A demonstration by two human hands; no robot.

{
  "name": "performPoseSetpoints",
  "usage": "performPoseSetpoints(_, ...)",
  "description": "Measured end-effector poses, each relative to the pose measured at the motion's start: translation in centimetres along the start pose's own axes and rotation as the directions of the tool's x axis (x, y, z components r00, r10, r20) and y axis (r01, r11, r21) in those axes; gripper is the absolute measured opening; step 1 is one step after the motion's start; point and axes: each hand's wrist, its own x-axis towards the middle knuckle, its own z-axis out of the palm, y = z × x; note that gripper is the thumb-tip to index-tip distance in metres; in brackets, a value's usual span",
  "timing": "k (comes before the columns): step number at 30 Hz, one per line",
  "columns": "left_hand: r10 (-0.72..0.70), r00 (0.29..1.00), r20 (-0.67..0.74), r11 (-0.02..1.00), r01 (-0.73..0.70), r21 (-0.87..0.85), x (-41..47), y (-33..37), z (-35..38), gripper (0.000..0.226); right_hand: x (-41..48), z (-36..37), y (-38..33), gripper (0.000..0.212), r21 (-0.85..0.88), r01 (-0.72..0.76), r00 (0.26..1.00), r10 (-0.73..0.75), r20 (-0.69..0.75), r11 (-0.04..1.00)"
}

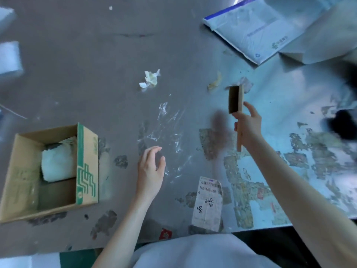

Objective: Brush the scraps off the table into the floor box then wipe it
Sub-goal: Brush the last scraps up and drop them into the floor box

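My right hand (pixel 248 125) is shut on the handle of a wooden brush (pixel 236 99), held upright above the worn grey table (pixel 289 105), its dark bristles facing left. My left hand (pixel 150 171) hovers open, fingers curled, over a sheet of clear plastic film (pixel 166 132). Scraps lie beyond: a crumpled white and yellow paper (pixel 150 78), a yellowish scrap (pixel 214 83) and a pale scrap (pixel 246 84) just behind the brush head. An open cardboard box (pixel 87 163) with green print stands at the left and holds a white wad (pixel 58 164).
A printed shipping label (pixel 207 202) lies near the front edge. A white mailer bag with a blue strip (pixel 251 33) and brown paper (pixel 328 31) lie at the back right. Blurred black objects (pixel 342 126) are at the right edge. Torn sticker residue covers the near right surface.
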Motion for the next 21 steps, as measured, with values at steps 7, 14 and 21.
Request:
performPoseSetpoints(7, 0.014, 1.000, -0.007, 0.979, -0.012, 0.203, 0.5, -1.1, 0.1, 0.030, 7.7, 1.2, -5.7, 0.063, -0.354, 0.112, 0.975, -0.172, -0.143, 0.929)
performPoseSetpoints(14, -0.025, 1.000, -0.009, 0.976, 0.026, 0.218, 0.3, -1.6, 0.5, 0.030, 7.6, 0.8, -3.7, 0.060, -0.551, 0.124, 0.980, -0.188, -0.061, 0.825)
performPoseSetpoints(21, -0.036, 0.999, -0.023, 0.980, 0.040, 0.196, 0.6, -1.1, 0.5, 0.037, 2.2, 1.4, -0.1, 0.068, -0.510, 0.252, 0.965, -0.176, 0.194, 0.823)
